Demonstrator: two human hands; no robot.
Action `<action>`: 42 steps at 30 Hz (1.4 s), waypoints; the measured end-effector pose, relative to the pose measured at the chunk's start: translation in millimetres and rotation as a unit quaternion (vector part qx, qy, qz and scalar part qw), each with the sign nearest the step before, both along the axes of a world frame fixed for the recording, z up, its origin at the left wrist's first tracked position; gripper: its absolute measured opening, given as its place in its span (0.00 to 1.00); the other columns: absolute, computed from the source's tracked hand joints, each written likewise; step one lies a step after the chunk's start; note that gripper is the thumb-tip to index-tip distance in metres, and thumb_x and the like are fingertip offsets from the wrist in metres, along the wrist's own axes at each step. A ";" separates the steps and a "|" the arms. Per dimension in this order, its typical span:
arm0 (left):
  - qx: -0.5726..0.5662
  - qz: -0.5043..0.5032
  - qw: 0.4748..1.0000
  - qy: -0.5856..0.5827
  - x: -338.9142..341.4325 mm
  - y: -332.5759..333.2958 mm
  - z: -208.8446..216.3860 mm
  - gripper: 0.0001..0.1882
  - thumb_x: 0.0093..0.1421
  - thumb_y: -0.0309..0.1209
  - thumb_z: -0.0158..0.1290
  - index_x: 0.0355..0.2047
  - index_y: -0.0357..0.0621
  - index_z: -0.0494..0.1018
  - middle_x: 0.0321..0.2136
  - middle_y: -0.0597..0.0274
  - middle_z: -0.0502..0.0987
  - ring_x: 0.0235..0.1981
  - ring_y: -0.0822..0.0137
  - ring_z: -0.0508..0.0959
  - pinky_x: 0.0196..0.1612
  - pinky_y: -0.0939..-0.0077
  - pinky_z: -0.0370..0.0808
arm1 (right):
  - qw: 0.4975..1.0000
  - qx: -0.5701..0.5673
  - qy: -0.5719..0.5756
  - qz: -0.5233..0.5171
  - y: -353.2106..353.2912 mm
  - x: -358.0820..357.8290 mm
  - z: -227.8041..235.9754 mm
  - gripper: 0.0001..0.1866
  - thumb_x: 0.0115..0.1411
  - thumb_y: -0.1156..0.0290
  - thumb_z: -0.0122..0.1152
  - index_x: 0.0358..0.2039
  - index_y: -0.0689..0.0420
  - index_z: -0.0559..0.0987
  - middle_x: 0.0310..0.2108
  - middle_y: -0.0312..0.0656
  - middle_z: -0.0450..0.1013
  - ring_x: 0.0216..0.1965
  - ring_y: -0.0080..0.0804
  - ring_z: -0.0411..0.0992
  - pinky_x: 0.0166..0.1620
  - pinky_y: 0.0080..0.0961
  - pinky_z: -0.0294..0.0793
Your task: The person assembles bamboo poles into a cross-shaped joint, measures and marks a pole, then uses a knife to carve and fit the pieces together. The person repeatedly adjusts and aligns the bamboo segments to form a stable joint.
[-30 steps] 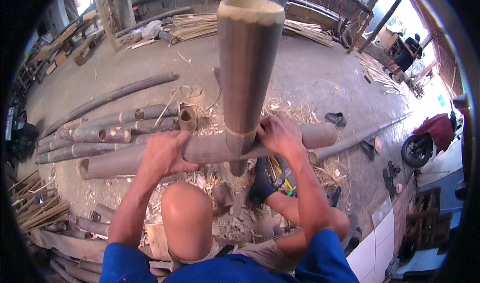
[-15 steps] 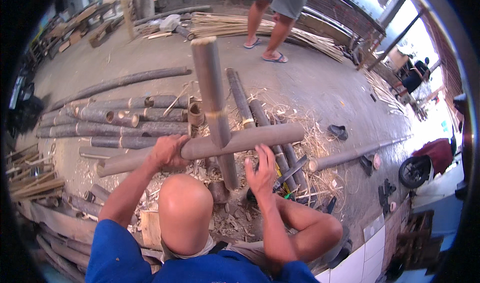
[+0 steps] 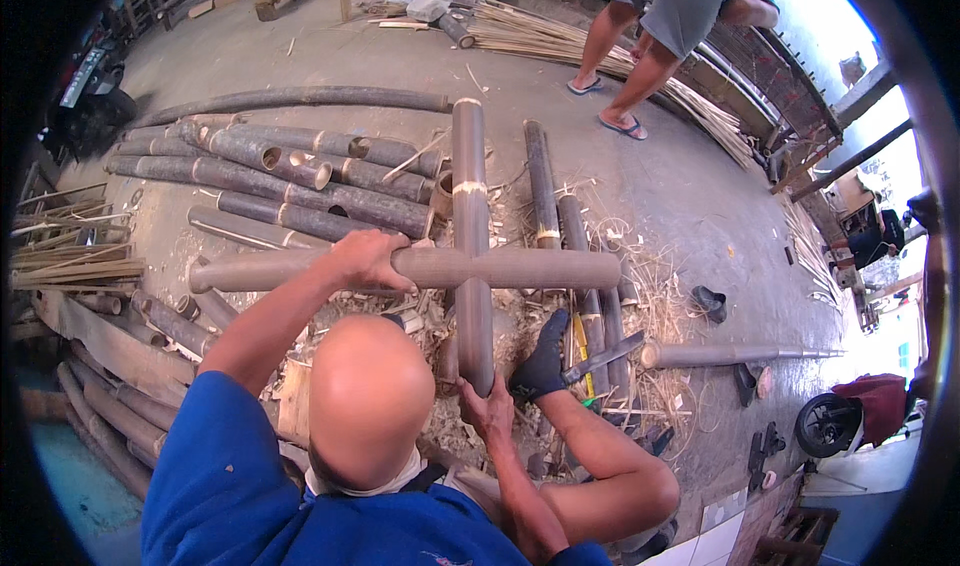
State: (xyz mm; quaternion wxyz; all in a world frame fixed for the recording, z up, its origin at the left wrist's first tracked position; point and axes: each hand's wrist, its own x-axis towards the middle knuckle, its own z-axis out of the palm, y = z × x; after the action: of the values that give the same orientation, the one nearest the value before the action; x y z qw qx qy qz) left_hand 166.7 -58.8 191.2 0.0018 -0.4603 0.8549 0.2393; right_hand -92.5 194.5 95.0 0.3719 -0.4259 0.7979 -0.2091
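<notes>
Left hand (image 3: 368, 258) wraps a long brown bamboo tube (image 3: 545, 268); right hand (image 3: 487, 411) clasps a round brown bamboo crosspiece (image 3: 470, 156) stretching ahead of it. Crossed already! Whether they're fixed, can't tell.

two crossed bamboo tubes (image 3: 555, 269), two worn flip-flops (image 3: 624, 127), one knife blade (image 3: 608, 356), one maroon cloth (image 3: 872, 406), one white bag (image 3: 430, 6)
</notes>
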 end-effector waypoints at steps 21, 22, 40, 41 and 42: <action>0.039 0.082 0.996 0.005 -6.6 28.1 -143.5 0.54 0.43 0.68 0.67 0.61 0.43 0.71 0.45 0.39 0.83 0.47 0.41 0.83 0.52 0.48 0.77 | 0.998 0.061 -0.011 0.027 -2.6 -30.0 -65.0 0.41 0.57 0.36 0.66 0.52 0.64 0.74 0.44 0.69 0.79 0.51 0.67 0.77 0.52 0.51 0.75; 0.038 0.078 0.996 0.020 -6.1 28.9 -144.3 0.54 0.43 0.68 0.67 0.62 0.44 0.71 0.46 0.39 0.83 0.48 0.41 0.82 0.53 0.48 0.77 | 0.998 0.055 -0.022 0.032 -2.8 -30.8 -69.0 0.41 0.57 0.36 0.66 0.52 0.64 0.74 0.44 0.69 0.79 0.51 0.67 0.77 0.51 0.51 0.75; 0.002 0.098 0.992 -0.079 28.5 39.8 -72.6 0.51 0.38 0.62 0.71 0.59 0.48 0.74 0.39 0.43 0.84 0.42 0.41 0.84 0.48 0.49 0.79 | 0.841 -0.110 -0.429 -0.311 -46.1 -115.7 -36.7 0.20 0.69 0.49 0.60 0.31 0.54 0.78 0.21 0.36 0.70 0.20 0.30 0.67 0.26 0.29 0.68; -0.017 0.100 0.993 -0.068 34.4 38.6 -63.4 0.51 0.38 0.62 0.71 0.59 0.48 0.74 0.39 0.43 0.84 0.43 0.41 0.84 0.48 0.49 0.79 | 0.814 -0.188 -0.456 -0.308 -49.7 -141.7 -9.4 0.18 0.69 0.52 0.60 0.27 0.49 0.74 0.18 0.32 0.67 0.19 0.27 0.66 0.25 0.31 0.70; -0.040 0.100 0.992 -0.068 39.1 37.2 -54.2 0.51 0.38 0.62 0.71 0.59 0.48 0.74 0.39 0.43 0.84 0.43 0.42 0.84 0.48 0.49 0.79 | 0.733 -0.279 -0.498 -0.371 -55.0 -166.8 15.7 0.20 0.69 0.51 0.61 0.23 0.44 0.69 0.16 0.27 0.64 0.18 0.20 0.65 0.21 0.25 0.68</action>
State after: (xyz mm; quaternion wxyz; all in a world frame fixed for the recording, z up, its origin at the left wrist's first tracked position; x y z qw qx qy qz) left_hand 205.8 -21.6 137.0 0.0172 -0.5581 0.8115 0.1720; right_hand -259.3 139.5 110.6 0.4735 -0.0153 0.4992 -0.7256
